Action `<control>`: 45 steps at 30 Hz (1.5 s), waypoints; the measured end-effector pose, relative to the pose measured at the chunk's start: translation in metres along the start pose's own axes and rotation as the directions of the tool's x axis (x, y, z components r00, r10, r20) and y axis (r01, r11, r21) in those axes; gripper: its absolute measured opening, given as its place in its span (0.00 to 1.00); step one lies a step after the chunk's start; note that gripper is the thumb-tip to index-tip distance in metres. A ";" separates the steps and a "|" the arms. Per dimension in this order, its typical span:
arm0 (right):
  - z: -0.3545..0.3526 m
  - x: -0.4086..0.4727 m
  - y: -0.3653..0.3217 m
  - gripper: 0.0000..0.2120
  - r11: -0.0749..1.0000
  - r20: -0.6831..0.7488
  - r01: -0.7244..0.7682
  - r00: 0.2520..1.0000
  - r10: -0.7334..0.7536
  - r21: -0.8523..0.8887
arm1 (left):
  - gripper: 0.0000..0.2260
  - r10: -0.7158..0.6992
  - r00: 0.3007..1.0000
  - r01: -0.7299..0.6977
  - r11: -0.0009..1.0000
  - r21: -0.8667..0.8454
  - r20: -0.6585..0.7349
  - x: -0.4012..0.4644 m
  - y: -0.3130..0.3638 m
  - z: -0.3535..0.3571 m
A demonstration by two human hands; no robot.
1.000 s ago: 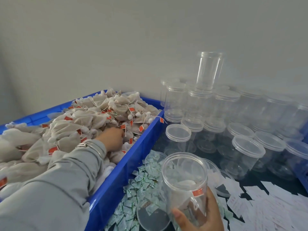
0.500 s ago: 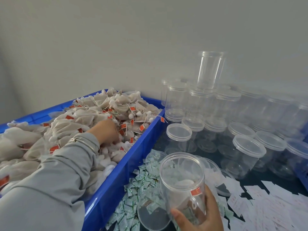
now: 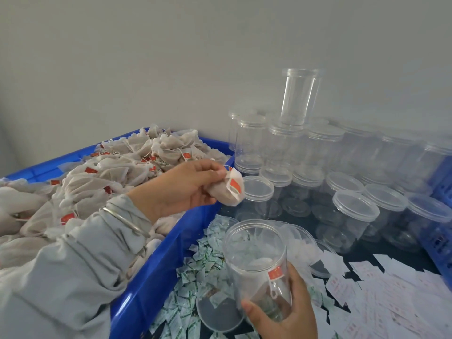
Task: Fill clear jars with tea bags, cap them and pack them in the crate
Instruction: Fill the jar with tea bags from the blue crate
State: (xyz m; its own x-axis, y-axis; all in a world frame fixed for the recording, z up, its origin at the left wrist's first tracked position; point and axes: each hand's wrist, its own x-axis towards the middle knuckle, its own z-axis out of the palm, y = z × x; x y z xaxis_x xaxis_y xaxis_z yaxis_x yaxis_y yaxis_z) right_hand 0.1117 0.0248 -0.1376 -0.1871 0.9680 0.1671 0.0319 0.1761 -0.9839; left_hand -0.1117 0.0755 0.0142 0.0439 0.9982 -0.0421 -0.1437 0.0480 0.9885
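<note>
Filling is in hand: the left hand [image 3: 181, 187] pinches a tea bag [image 3: 228, 192] above the blue bin's right rim [image 3: 171, 250], while the right hand [image 3: 283, 311] grips the open jar [image 3: 256, 260] near the table's front edge. Next, the bag needs carrying over the jar mouth.

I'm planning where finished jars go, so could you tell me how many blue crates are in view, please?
2. The left crate holds the heap of tea bags; the right crate stands at the picture's right edge, mostly cut off. Others may be hidden.
</note>
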 end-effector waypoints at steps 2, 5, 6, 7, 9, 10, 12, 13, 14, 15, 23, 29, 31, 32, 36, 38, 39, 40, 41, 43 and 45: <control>0.001 0.000 0.000 0.50 1.000 -0.003 0.003 1.000 -0.003 -0.021 | 0.03 -0.005 0.993 0.003 1.000 0.017 0.119 -0.005 -0.005 0.016; 0.002 0.000 0.000 0.48 1.000 -0.028 0.021 0.999 -0.021 -0.008 | 0.04 0.045 0.980 -0.084 0.977 0.196 0.193 -0.010 -0.014 0.034; 0.002 -0.001 -0.001 0.48 1.000 -0.034 0.025 0.999 -0.025 -0.013 | 0.06 0.069 0.977 -0.128 0.946 0.298 0.200 -0.011 -0.016 0.038; 0.002 -0.001 0.000 0.48 0.999 -0.038 0.028 0.999 -0.029 -0.025 | 0.06 0.088 0.974 -0.164 0.910 0.382 0.208 -0.012 -0.017 0.041; 0.003 -0.002 0.002 0.49 0.999 -0.051 0.039 0.998 -0.040 -0.033 | 0.07 0.101 0.970 -0.194 0.867 0.459 0.219 -0.015 -0.018 0.045; 0.003 -0.002 0.004 0.49 0.999 -0.057 0.043 0.997 -0.045 -0.028 | 0.07 0.098 0.971 -0.193 0.855 0.481 0.216 -0.016 -0.018 0.047; 0.003 -0.002 0.007 0.49 0.999 -0.057 0.044 0.997 -0.045 -0.015 | 0.09 0.095 0.976 -0.189 0.819 0.542 0.198 -0.017 -0.018 0.047; 0.003 -0.001 0.009 0.49 0.999 -0.053 0.044 0.998 -0.044 -0.009 | 0.10 0.093 0.977 -0.188 0.809 0.558 0.195 -0.016 -0.019 0.047; 0.003 -0.001 0.011 0.49 0.999 -0.053 0.048 0.997 -0.048 -0.006 | 0.10 0.088 0.976 -0.187 0.807 0.560 0.199 -0.017 -0.019 0.047; 0.002 0.000 0.012 0.48 0.998 -0.060 0.056 0.997 -0.056 -0.007 | 0.09 0.079 0.975 -0.186 0.808 0.559 0.210 -0.018 -0.019 0.048; 0.002 0.001 0.009 0.49 0.995 -0.099 0.086 0.991 -0.091 -0.051 | 0.09 0.082 0.973 -0.205 0.737 0.644 0.216 -0.021 -0.013 0.047; 0.001 0.002 0.006 0.45 0.995 -0.096 0.102 0.990 -0.104 -0.021 | 0.10 0.292 0.935 -0.086 0.740 0.667 -0.203 0.001 -0.008 0.012; 0.002 0.004 0.002 0.44 0.992 -0.090 0.128 0.988 -0.127 -0.005 | 0.09 0.330 0.869 -0.009 0.754 0.657 -0.367 0.010 -0.008 -0.010; 0.002 0.005 0.001 0.44 0.991 -0.084 0.133 0.988 -0.133 0.002 | 0.08 0.356 0.829 0.033 0.738 0.674 -0.431 0.013 -0.008 -0.021; 0.002 0.003 0.002 0.44 0.992 -0.075 0.118 0.991 -0.115 0.040 | 0.13 0.361 0.791 0.254 0.541 0.802 -0.494 0.019 -0.016 -0.060; 0.002 0.002 0.002 0.45 0.993 -0.085 0.115 0.990 -0.112 0.036 | 0.14 0.243 0.852 0.347 0.404 0.847 -0.464 0.023 -0.029 -0.069; 0.002 0.002 0.002 0.46 0.993 -0.091 0.109 0.990 -0.106 0.033 | 0.14 0.175 0.885 0.367 0.308 0.878 -0.431 0.024 -0.036 -0.070; 0.002 0.002 0.001 0.45 0.994 -0.095 0.101 0.991 -0.097 0.033 | 0.16 0.092 0.916 0.366 0.207 0.907 -0.390 0.025 -0.043 -0.069; 0.001 0.002 0.000 0.44 0.995 -0.098 0.093 0.991 -0.089 0.032 | 0.19 0.002 0.936 0.350 0.114 0.930 -0.352 0.026 -0.049 -0.068; 0.001 0.003 -0.002 0.44 0.997 -0.097 0.080 0.992 -0.078 0.013 | 0.21 -0.129 0.943 0.312 0.035 0.949 -0.306 0.028 -0.056 -0.065; 0.001 0.002 -0.002 0.46 0.997 -0.081 0.074 0.994 -0.074 0.000 | 0.22 -0.168 0.940 0.303 0.016 0.953 -0.296 0.030 -0.057 -0.065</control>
State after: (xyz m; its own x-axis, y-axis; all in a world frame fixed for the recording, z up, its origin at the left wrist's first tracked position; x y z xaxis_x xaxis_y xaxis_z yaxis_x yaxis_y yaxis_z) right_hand 0.1103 0.0266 -0.1355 -0.1093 0.9636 0.2440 0.0175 0.2473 -0.9688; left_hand -0.1664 0.1049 -0.0528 -0.2269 0.9415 -0.2492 0.9532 0.2672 0.1415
